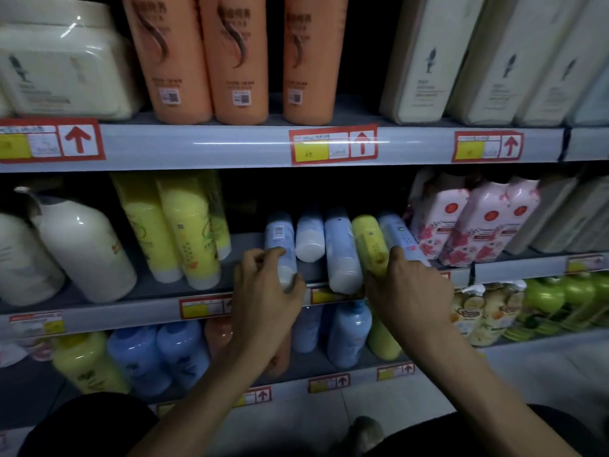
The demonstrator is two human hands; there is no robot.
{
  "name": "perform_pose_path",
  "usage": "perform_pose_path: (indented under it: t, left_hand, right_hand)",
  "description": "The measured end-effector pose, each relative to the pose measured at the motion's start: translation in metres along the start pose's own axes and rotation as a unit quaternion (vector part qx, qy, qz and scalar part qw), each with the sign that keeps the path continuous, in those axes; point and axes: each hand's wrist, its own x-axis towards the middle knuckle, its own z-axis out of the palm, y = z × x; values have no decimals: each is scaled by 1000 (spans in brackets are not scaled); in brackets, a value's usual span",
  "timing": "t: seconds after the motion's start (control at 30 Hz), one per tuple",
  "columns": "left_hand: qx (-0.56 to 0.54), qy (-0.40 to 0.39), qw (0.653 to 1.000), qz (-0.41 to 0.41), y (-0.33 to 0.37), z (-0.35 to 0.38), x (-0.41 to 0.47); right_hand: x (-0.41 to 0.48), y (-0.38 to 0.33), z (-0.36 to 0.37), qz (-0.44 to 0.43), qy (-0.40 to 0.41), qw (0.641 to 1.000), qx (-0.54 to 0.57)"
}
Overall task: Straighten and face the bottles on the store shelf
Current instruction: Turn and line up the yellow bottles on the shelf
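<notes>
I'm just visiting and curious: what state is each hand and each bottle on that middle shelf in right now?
left hand: grips the pale blue bottle
pale blue bottle: at the shelf edge, barcode side facing out
right hand: grips the yellow bottle
yellow bottle: standing at the shelf front, held
small bottle: untouched, set further back than its neighbours
middle blue bottle: untouched, at the shelf edge

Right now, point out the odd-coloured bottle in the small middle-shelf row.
The yellow bottle, second from the right, gripped by the right hand; its four neighbours are pale blue and white.
</notes>
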Motion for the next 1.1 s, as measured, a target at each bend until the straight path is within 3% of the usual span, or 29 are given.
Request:
perform_pose_path:
  t: [0.27, 0.5, 0.57, 0.7, 0.77, 1.1]
  left_hand:
    - [-51, 20, 998, -42, 4, 6, 4]
    - [-128, 22, 989, -65, 0, 4, 1]
    - [-144, 22, 987, -72, 0, 2, 2]
    - [-163, 26, 983, -79, 1, 1, 4]
    - [-159, 23, 984, -79, 1, 2, 4]
    - [-169, -16, 984, -61, 31, 28, 3]
  right_hand:
    - [1, 12, 9, 30, -83, 982, 168]
    - [5, 19, 10, 112, -134, 917, 359]
    - [8, 22, 7, 141, -146, 880, 429]
    - [14, 28, -2, 224, -183, 728, 622]
    - [12, 30, -9, 238, -184, 678, 671]
    - [8, 40, -26, 168, -176, 681, 690]
